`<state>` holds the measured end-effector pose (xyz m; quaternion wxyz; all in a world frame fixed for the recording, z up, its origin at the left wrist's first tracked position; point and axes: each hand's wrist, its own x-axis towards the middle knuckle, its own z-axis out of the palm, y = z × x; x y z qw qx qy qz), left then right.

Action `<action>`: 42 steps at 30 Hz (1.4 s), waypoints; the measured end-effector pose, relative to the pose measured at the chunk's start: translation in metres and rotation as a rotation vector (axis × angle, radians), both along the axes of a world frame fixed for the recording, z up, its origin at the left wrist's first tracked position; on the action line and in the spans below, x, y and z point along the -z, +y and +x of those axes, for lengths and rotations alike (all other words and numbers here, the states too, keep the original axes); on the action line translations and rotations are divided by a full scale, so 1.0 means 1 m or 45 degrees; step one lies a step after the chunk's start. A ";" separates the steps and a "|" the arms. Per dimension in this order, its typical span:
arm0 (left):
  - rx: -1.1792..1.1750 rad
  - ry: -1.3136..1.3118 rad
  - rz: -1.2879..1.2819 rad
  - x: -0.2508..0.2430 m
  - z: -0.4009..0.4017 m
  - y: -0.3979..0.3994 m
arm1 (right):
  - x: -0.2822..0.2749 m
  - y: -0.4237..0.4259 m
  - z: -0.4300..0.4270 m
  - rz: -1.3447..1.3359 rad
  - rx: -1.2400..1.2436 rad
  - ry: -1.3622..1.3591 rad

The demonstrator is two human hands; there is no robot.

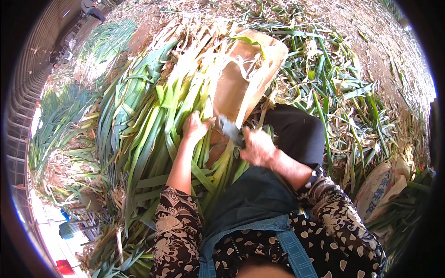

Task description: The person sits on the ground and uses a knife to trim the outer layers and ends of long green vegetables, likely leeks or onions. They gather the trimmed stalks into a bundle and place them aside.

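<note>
My left hand (pixel 196 127) lies on the near pile of leeks (pixel 189 90), fingers around green-white stalks; how firmly they grip is not plain. In my right hand (pixel 257 147) is the dark handle of a blurred knife-like tool (pixel 229 128), its grey head pointing towards my left hand. A brown board (pixel 231 87) lies beside the pile, a single leek (pixel 250 93) resting lengthwise on it. The white ends of the stalks point away from me, their green leaves towards me.
Trimmed leaves and peelings (pixel 320 69) cover the ground at the right. A printed woven sack (pixel 375 189) lies at the lower right. More leeks (pixel 59 114) are heaped at the left, by a ribbed wall (pixel 24 100). Another person (pixel 93 8) is at the top left.
</note>
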<state>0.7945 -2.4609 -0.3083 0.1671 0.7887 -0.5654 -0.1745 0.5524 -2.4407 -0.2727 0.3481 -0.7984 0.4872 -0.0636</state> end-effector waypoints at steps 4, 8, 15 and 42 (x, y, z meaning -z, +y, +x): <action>0.027 0.126 0.028 0.010 -0.005 0.011 | -0.001 -0.024 -0.001 -0.195 0.112 0.038; 0.119 0.143 0.100 0.021 -0.012 0.020 | 0.002 -0.039 -0.006 -0.082 0.146 0.089; 0.151 0.165 -0.002 0.025 -0.036 0.047 | 0.003 -0.067 -0.004 -0.113 0.191 0.160; 0.354 -0.078 -0.041 0.031 -0.106 0.114 | 0.019 -0.124 -0.022 -0.125 0.384 0.211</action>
